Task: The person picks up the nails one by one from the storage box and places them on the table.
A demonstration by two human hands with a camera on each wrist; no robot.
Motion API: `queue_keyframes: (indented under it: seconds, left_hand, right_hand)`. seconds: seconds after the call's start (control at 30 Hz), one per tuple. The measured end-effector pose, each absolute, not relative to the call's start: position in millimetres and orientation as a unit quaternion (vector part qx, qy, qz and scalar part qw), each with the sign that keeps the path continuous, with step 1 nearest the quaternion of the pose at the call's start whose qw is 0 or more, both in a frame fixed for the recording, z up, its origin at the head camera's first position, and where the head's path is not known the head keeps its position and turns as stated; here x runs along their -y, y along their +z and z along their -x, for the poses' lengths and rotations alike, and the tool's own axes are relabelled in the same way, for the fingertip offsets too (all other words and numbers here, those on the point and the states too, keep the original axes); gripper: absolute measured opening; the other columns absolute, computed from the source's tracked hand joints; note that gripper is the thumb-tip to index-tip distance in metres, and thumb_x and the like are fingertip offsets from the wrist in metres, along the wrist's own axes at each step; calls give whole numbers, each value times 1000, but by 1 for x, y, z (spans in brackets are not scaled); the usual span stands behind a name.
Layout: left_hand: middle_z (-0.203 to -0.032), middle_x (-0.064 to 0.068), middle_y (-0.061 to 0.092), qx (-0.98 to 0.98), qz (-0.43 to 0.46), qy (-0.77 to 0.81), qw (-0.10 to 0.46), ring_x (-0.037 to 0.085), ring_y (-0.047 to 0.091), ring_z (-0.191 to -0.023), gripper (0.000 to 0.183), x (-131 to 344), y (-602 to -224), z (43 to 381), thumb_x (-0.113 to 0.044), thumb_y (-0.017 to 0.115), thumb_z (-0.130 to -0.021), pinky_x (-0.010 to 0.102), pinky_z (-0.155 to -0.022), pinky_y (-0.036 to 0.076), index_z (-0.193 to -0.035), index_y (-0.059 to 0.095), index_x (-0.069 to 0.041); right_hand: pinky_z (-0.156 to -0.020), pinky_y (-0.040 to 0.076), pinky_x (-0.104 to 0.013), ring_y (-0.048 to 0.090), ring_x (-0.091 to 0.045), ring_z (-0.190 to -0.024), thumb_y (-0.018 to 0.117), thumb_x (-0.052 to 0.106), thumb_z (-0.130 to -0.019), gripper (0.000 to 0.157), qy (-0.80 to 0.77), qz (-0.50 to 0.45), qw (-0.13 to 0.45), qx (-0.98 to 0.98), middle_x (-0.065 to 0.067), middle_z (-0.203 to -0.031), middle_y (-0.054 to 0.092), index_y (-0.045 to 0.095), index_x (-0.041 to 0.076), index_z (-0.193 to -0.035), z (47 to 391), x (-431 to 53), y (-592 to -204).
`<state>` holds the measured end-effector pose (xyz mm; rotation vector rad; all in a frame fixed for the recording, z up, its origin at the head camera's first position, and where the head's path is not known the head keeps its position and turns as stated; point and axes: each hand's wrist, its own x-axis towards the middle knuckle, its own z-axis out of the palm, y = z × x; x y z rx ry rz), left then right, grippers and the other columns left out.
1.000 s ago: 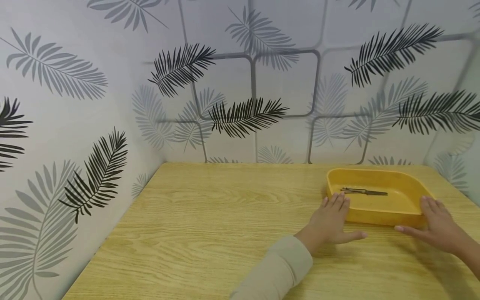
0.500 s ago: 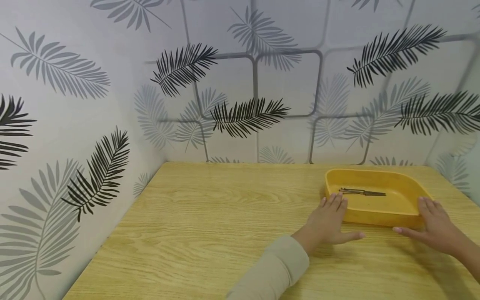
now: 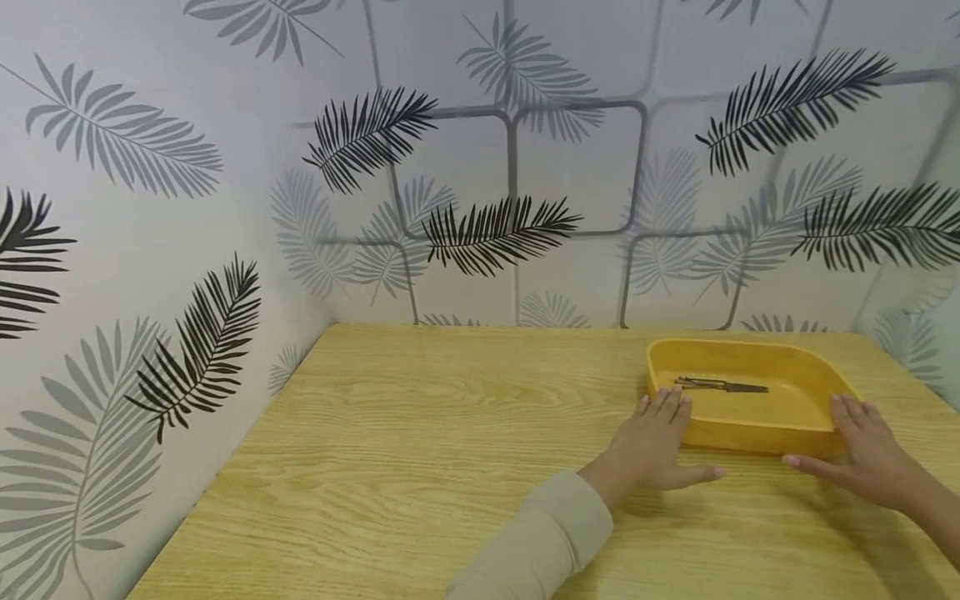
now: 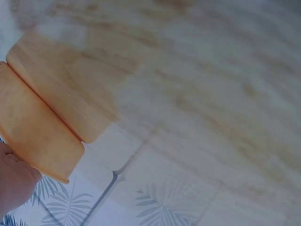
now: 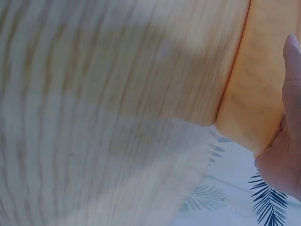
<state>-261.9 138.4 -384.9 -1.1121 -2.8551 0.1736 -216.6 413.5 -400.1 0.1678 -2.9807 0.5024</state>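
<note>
A shallow yellow tray (image 3: 757, 436) with rounded corners stands on the wooden table. Inside it, toward the left, lie a few thin dark metal pieces (image 3: 723, 385), slim like tweezers, too small to tell their kind. My left hand (image 3: 651, 446) rests on the tray's front left corner, fingers straight at the rim and thumb spread out to the right. At the front right corner is my right hand (image 3: 873, 450), its fingers extended over the rim and its thumb pointing left, low by the front wall. In the right wrist view, the thumb (image 5: 292, 59) overlaps the tray's outer side.
The wood-grain table (image 3: 420, 467) stretches away to the left of the tray. Behind it rises a wall (image 3: 570, 275) with a feather pattern, close to the tray's far side. Another patterned wall (image 3: 97, 233) borders the table's left edge.
The tray has slid slightly to the left across the table, and both hands have moved with it, keeping their places at its corners. The metal pieces have shifted along inside it.
</note>
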Motion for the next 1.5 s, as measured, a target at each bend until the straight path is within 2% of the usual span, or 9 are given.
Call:
queue_keyframes:
  seconds: [1.3,1.5]
  left_hand:
    - [-158,-1,4,927,368,62,27,13,3,-145,92,-123,-387,262,-77,18,-84,24,-117,8,-151,2,-15]
    - [-158,0,4,927,369,59,30,13,4,-146,91,-121,-386,261,-76,18,-84,25,-117,8,-151,3,-15]
  right_hand:
    - [-98,-4,-73,-13,-64,-125,60,46,-87,107,174,-71,50,981,-51,-137,-2,-5,-23,-137,215,-400,-397]
    - [-99,-5,-73,-16,-63,-125,60,45,-87,106,176,-73,47,981,-51,-137,-2,-4,-23,-137,213,-398,-395]
